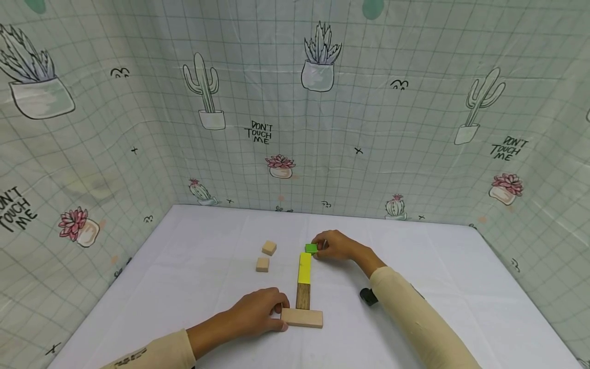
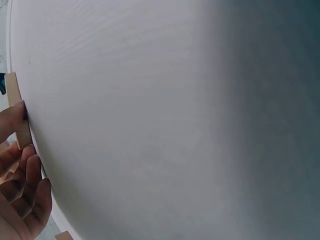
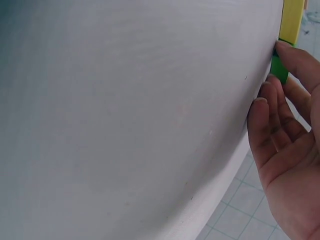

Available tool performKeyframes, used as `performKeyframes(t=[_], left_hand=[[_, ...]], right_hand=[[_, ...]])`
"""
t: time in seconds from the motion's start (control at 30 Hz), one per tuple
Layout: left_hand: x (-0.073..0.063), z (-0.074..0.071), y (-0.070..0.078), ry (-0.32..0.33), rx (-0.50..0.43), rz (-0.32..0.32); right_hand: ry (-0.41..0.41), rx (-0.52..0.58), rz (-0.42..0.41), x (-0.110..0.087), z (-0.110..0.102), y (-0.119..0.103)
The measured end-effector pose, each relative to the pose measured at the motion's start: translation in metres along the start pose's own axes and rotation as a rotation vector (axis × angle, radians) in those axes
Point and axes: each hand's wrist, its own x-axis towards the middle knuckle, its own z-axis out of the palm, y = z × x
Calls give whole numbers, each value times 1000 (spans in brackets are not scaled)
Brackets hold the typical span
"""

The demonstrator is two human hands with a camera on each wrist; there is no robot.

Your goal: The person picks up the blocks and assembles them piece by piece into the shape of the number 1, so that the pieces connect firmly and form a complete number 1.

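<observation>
In the head view a column of blocks runs away from me on the white table. A pale wooden block [image 1: 304, 318] lies crosswise at its near end. Beyond it come a dark brown block [image 1: 302, 296] and a yellow block [image 1: 304, 268]. My left hand [image 1: 258, 313] pinches the left end of the pale block between thumb and fingers. At the far end, my right hand [image 1: 335, 246] holds a small green block [image 1: 311, 248] by its right side. The right wrist view has this green block [image 3: 279, 69] between thumb and fingers, right at the yellow block's end [image 3: 291, 22].
Two small pale wooden blocks, one farther [image 1: 269, 248] and one nearer [image 1: 262, 265], lie left of the column. A small black object [image 1: 368, 296] sits beside the right sleeve. A patterned cloth [image 1: 295, 113] hangs behind the white tabletop [image 1: 207, 256].
</observation>
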Motion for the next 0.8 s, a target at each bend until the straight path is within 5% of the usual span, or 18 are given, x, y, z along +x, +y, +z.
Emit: performKeyframes(t=[0.8], left_hand=[[1,1,0,1,-3,-9]], right_hand=[[-3,11,-1,0,-1,0]])
